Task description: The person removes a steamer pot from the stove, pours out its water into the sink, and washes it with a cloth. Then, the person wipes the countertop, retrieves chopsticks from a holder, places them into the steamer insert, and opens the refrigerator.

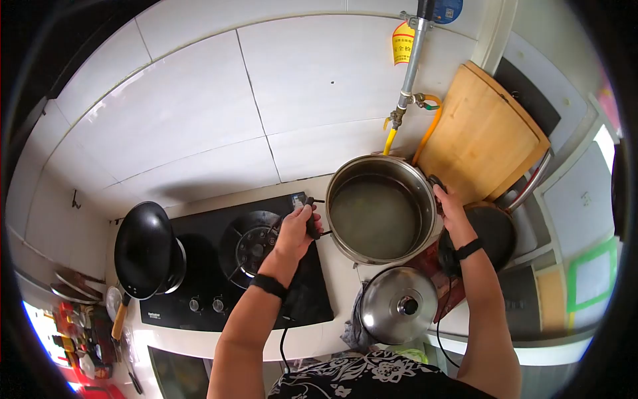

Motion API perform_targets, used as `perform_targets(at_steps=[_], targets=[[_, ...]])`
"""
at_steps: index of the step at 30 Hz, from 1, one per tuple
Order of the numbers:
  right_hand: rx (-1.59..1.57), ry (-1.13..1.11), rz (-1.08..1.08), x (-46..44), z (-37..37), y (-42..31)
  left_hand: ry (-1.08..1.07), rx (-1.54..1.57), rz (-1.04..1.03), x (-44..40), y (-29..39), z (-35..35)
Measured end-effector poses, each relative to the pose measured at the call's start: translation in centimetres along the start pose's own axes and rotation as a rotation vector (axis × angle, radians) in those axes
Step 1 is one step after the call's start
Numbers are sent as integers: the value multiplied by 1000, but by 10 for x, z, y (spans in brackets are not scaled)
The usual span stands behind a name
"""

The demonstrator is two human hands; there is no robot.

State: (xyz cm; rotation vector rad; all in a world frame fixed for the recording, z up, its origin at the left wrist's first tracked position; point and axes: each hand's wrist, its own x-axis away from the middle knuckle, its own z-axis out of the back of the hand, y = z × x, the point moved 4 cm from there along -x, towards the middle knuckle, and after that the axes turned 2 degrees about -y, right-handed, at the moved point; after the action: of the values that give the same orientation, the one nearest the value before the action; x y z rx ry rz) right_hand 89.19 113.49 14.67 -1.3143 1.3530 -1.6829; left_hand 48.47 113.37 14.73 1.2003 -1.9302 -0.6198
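While left grip point(299, 228) and right grip point(452, 207) are closed round the handles point(312, 227) of the pot point(381, 166), a lid point(389, 299) lies in front. Cutting board point(485, 136) and pan point(493, 223) crowd the right.

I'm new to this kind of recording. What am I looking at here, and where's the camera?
There's no machine: these are a person's bare hands, seen by one camera worn on their head, looking forward and down. The left hand and right hand each grip a handle of a large metal pot with cloudy liquid inside. Whether it's lifted is hard to tell. To its left, a black wok sits on the gas stove; nearer the person lies a shiny lid. A wooden cutting board leans behind, on the right.
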Motion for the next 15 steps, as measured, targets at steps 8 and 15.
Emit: perform_targets(at_steps=[8,15], targets=[[-45,-102,499,129,-55,-90,51,163,-300,104,45,3],[-17,-363,703,278,-149,-106,192,272,-525,277,31,78]])
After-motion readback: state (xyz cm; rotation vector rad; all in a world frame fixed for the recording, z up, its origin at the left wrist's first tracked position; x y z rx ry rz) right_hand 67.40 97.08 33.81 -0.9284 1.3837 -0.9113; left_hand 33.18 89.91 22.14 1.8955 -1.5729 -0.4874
